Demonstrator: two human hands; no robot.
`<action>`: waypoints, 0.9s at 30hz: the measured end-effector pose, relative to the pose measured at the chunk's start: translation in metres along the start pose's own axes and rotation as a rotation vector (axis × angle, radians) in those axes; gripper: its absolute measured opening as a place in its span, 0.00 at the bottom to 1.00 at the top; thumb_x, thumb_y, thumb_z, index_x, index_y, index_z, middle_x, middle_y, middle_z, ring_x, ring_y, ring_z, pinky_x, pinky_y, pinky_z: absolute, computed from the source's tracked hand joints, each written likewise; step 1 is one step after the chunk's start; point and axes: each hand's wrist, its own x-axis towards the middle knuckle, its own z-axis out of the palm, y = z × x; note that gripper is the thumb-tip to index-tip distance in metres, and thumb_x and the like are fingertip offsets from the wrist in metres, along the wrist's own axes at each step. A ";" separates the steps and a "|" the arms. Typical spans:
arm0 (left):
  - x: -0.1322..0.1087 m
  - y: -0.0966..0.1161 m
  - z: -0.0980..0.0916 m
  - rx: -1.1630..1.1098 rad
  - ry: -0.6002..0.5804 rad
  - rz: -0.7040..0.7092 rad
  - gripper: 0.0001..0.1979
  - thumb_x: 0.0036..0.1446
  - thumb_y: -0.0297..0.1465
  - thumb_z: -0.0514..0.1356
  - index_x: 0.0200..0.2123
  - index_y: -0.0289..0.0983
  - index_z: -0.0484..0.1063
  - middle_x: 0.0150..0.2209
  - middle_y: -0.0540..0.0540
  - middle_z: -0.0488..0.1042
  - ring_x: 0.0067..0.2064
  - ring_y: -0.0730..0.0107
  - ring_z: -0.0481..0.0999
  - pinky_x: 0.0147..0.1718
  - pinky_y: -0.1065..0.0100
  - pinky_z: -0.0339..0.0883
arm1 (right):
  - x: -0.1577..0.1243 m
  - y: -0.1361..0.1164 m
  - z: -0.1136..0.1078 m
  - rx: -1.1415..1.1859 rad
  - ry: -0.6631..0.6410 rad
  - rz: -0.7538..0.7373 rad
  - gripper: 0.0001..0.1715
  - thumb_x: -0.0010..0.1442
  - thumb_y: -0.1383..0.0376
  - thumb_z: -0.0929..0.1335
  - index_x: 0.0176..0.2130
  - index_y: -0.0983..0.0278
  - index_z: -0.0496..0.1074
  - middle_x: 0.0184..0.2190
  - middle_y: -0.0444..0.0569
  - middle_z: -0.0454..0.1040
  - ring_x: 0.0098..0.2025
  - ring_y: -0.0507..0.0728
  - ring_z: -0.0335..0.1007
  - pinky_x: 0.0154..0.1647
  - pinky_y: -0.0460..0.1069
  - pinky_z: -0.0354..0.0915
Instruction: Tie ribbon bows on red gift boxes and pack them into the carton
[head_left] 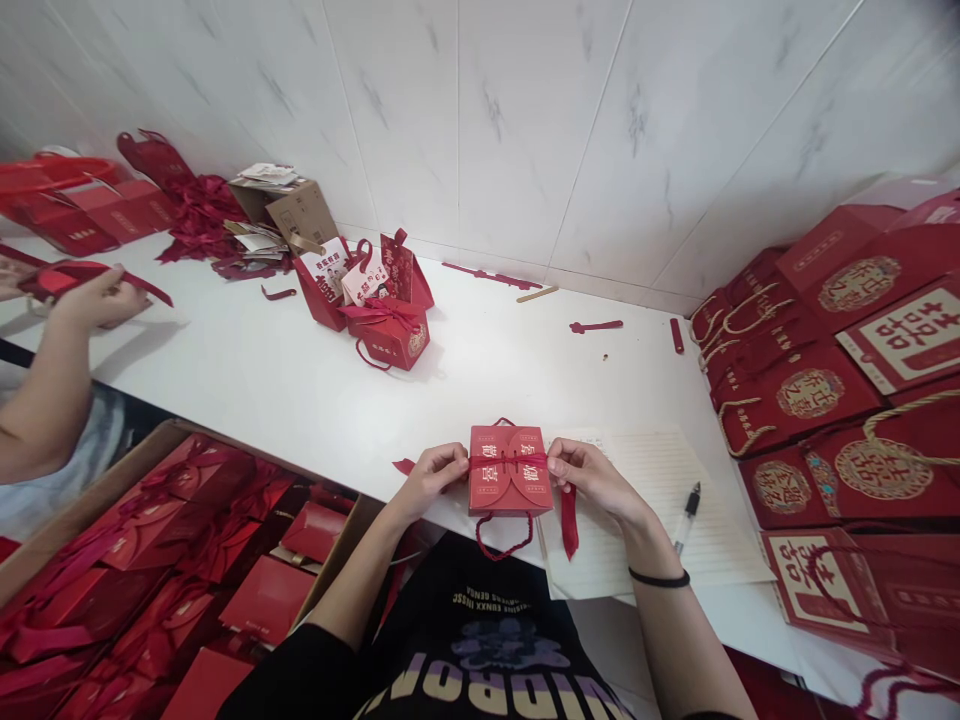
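Observation:
A small red gift box (pixel 510 482) with gold characters sits at the near edge of the white table (pixel 300 380). A red ribbon (pixel 568 518) runs across its lid. My left hand (pixel 433 478) pinches the ribbon at the box's left side. My right hand (pixel 592 472) pinches it at the right side, and the loose end hangs down below that hand. A red cord handle loops under the box.
A lined notepad (pixel 675 500) with a pen (pixel 687 512) lies to the right. Stacked red gift bags (pixel 825 400) fill the right side. A cardboard carton of red boxes (pixel 187 560) sits lower left. Finished boxes (pixel 390 335) stand mid-table. Another person's hand (pixel 97 298) holds ribbon at far left.

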 end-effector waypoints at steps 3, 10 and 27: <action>0.000 0.001 0.000 0.010 -0.001 0.007 0.21 0.50 0.46 0.60 0.22 0.36 0.58 0.21 0.53 0.58 0.24 0.77 0.53 0.24 0.71 0.45 | 0.001 0.001 0.000 0.013 -0.008 0.002 0.25 0.52 0.48 0.72 0.26 0.65 0.65 0.20 0.41 0.62 0.22 0.49 0.53 0.24 0.46 0.51; 0.000 0.003 0.001 0.025 -0.017 0.038 0.21 0.52 0.45 0.59 0.21 0.36 0.58 0.22 0.53 0.59 0.24 0.77 0.54 0.25 0.71 0.46 | 0.003 0.002 0.001 0.034 -0.016 0.012 0.25 0.52 0.48 0.73 0.25 0.65 0.65 0.20 0.41 0.61 0.21 0.49 0.53 0.23 0.46 0.50; 0.000 0.005 0.004 -0.006 -0.016 0.035 0.22 0.51 0.46 0.60 0.21 0.36 0.57 0.20 0.54 0.58 0.23 0.78 0.54 0.24 0.72 0.46 | 0.003 0.004 0.002 0.023 -0.025 0.012 0.24 0.53 0.48 0.72 0.26 0.64 0.64 0.19 0.40 0.60 0.21 0.49 0.52 0.23 0.46 0.49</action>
